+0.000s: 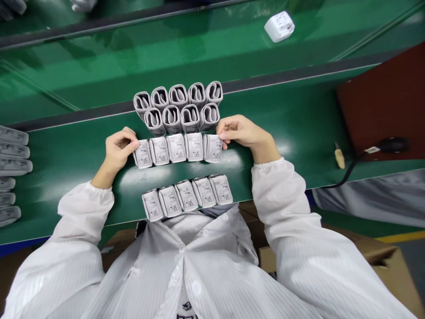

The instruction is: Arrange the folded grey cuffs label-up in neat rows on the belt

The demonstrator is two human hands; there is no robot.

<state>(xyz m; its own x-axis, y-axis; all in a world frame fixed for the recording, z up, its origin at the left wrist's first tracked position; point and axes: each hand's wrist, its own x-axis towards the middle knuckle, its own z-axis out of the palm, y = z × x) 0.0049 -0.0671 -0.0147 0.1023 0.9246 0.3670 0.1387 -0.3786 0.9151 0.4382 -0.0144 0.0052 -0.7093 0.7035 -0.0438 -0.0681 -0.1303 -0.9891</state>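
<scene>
Left hand (116, 149): pinches middle row (176, 148) at 9 o'clock
Right hand (244, 133): pinches it at 3 o'clock
Middle row: between both hands
Rolls (194, 147): could pop out if squeezed hard

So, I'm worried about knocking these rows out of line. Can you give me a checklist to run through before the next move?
1. Left hand at the left end of the middle row: ok, fingertips touch the end bundle.
2. Right hand at the opposite end: ok, thumb at the bundle's corner.
3. Five bundles side by side in that row: ok.
4. Grip firm at both ends: cannot tell.
5. Near row well back from the edge of the green table: not ok, it sits right at the edge.
6. Light-handled tool away from the hands: ok, far right.
</scene>
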